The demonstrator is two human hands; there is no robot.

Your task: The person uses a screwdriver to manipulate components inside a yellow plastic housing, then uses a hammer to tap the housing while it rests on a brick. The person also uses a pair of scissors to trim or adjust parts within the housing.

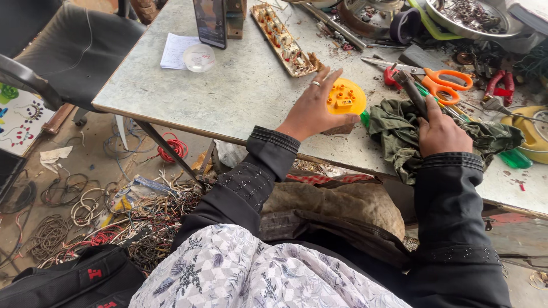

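A dark phone [210, 21] is standing upright at the far left of the grey table [240, 91], its black screen facing the viewer and showing nothing legible. Just to its left, a white slip of paper [176, 50] with faint writing is lying flat, and a small round clear plastic container [199, 57] with a whitish lid is sitting partly on it. On the floor at near left, a black bag [85, 279] is showing small red label marks.
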